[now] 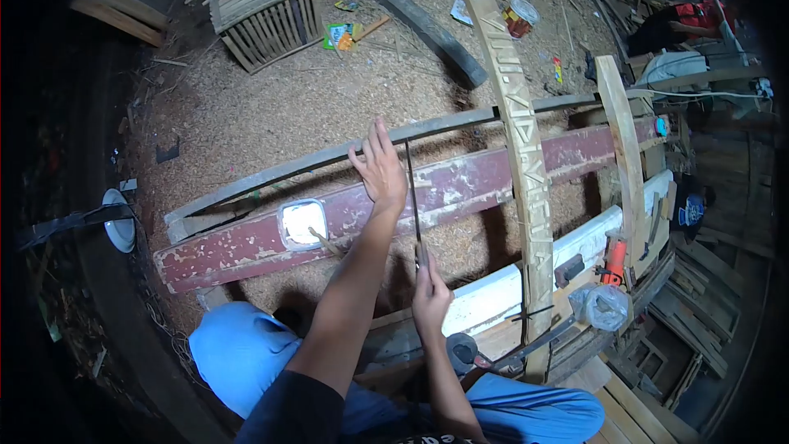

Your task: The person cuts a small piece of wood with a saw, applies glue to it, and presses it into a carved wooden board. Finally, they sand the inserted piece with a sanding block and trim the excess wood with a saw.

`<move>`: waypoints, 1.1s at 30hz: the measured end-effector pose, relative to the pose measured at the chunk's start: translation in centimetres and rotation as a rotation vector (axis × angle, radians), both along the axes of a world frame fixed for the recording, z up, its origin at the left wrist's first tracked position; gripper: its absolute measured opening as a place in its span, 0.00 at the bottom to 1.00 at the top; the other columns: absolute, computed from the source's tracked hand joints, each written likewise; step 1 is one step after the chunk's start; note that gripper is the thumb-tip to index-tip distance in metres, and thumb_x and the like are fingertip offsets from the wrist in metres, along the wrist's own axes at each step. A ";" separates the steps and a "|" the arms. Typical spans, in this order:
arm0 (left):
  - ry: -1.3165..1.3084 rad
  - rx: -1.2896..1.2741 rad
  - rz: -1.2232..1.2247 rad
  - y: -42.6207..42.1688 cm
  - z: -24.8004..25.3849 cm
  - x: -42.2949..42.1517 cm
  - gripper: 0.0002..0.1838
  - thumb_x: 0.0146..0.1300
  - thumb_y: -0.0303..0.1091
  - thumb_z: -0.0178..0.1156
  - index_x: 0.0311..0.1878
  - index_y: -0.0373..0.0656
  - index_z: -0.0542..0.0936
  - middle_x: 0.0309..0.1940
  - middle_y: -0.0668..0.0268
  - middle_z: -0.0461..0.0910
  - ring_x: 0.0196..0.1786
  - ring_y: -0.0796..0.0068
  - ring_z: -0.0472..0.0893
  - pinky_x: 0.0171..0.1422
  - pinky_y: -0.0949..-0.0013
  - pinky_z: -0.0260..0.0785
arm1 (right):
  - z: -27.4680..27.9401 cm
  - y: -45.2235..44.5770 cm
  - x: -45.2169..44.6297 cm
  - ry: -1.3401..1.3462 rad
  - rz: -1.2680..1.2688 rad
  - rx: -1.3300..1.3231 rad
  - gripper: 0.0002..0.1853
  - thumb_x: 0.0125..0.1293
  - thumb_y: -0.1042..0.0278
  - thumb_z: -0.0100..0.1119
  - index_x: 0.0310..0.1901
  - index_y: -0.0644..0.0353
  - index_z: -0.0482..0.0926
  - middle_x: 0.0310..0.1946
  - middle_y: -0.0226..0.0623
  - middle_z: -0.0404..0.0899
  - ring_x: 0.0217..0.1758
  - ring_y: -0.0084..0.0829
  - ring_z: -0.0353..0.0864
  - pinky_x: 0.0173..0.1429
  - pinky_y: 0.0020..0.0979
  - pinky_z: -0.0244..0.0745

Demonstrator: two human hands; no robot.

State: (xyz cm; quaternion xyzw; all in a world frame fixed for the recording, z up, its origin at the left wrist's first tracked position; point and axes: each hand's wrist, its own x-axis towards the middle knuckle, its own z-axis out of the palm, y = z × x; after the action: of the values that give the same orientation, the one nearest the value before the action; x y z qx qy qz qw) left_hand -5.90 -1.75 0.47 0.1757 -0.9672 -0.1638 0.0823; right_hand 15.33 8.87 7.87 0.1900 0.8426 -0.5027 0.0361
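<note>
My left hand (383, 171) presses on a long grey wooden beam (316, 160), its fingers stretched out across it and the thumb apart. My right hand (430, 298) is closed round the handle of a handsaw (412, 193). The dark blade shows edge-on, and its far end lies at the beam, just right of my left hand. Between me and the beam runs a worn maroon plank (460, 185). On that plank sits a clear plastic tub (304, 225) with white contents and a stick in it.
A carved board (516, 107) and a plain curved board (620, 127) lie across the planks on the right. Near them are a white plank (485, 300), an orange tool (614, 261) and a plastic bag (604, 306). A slatted crate (267, 12) and timber (411, 16) rest on the shavings-covered floor.
</note>
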 end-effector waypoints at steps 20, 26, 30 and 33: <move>-0.008 0.059 0.012 0.1 0.4 -0.4 0.51 0.54 0.24 0.67 0.83 0.40 0.55 0.76 0.58 0.68 0.74 0.62 0.70 0.83 0.45 0.47 | 0.7 1.2 -4.1 0.076 0.039 0.010 0.19 0.80 0.68 0.57 0.65 0.67 0.81 0.51 0.62 0.86 0.55 0.48 0.91 0.59 0.41 0.80; 0.040 0.056 0.043 0.1 0.1 -0.9 0.51 0.54 0.24 0.67 0.83 0.40 0.55 0.72 0.59 0.71 0.72 0.62 0.70 0.83 0.46 0.46 | 0.2 2.0 -2.2 0.206 0.087 -0.023 0.20 0.81 0.64 0.55 0.65 0.69 0.80 0.49 0.65 0.86 0.55 0.55 0.89 0.58 0.39 0.81; 0.013 0.044 0.006 0.4 0.2 -0.4 0.53 0.54 0.25 0.69 0.83 0.40 0.53 0.76 0.59 0.67 0.73 0.62 0.70 0.83 0.45 0.45 | 1.5 0.6 -7.0 -0.104 0.084 0.001 0.20 0.80 0.68 0.57 0.67 0.69 0.79 0.58 0.59 0.85 0.62 0.45 0.88 0.65 0.38 0.79; -0.027 0.099 0.046 0.1 0.8 -0.6 0.53 0.56 0.26 0.70 0.83 0.40 0.53 0.79 0.60 0.64 0.75 0.64 0.67 0.84 0.46 0.44 | 0.5 1.3 -5.0 0.022 0.097 0.011 0.21 0.80 0.66 0.56 0.68 0.67 0.79 0.58 0.59 0.85 0.62 0.44 0.88 0.64 0.38 0.79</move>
State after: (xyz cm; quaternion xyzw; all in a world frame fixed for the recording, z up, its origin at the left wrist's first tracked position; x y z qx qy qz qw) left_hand -6.48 -1.66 1.26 0.2038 -0.9548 -0.2069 0.0641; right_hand 10.37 10.21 8.40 0.1434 0.8539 -0.4977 0.0502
